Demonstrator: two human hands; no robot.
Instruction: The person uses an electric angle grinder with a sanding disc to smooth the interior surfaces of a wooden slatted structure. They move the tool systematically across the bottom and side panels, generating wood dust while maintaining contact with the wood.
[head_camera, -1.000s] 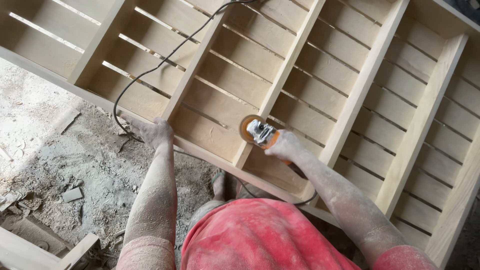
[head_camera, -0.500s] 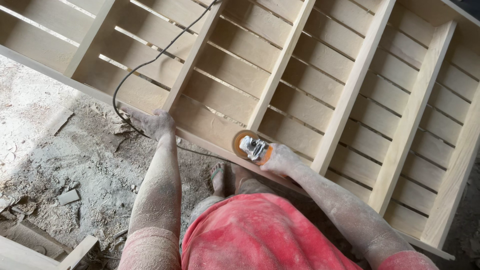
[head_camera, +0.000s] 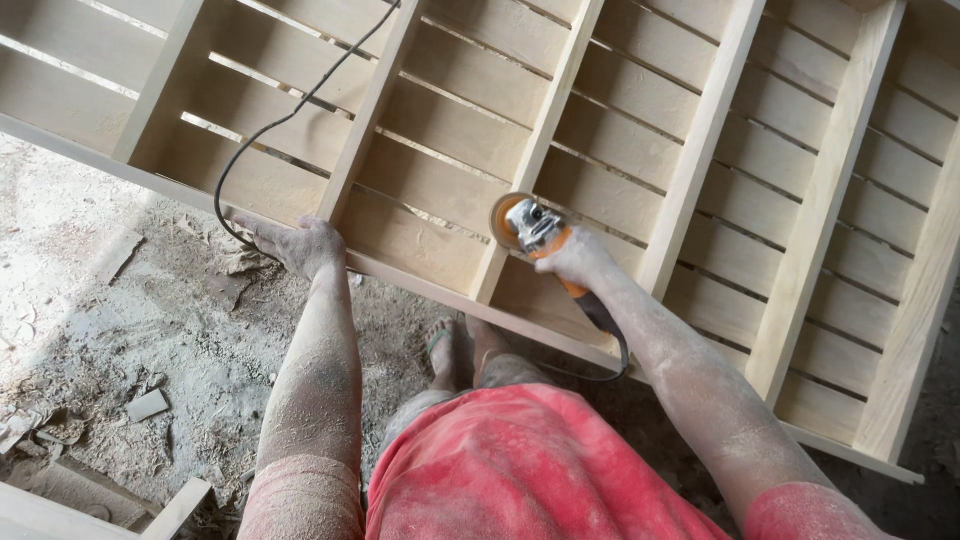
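Note:
A large pale wooden slatted frame (head_camera: 700, 170) lies across the floor in front of me. My right hand (head_camera: 572, 258) grips an orange angle grinder (head_camera: 530, 232), its disc resting on one of the frame's upright ribs near the front rail. My left hand (head_camera: 300, 243) rests on the frame's front edge rail, fingers curled over it. The grinder's black cable (head_camera: 290, 115) loops from my left hand up across the slats. Both forearms are coated in sawdust.
The dusty concrete floor (head_camera: 120, 340) at the left holds wood chips and offcuts. A timber piece (head_camera: 60, 500) lies at the bottom left corner. My sandalled foot (head_camera: 445, 350) stands just under the frame's front rail, above my red shorts (head_camera: 530, 470).
The view has shifted, so the frame sits lower and to the right. My right hand has slid the grinder a little along the rib. My left hand stays on the rail.

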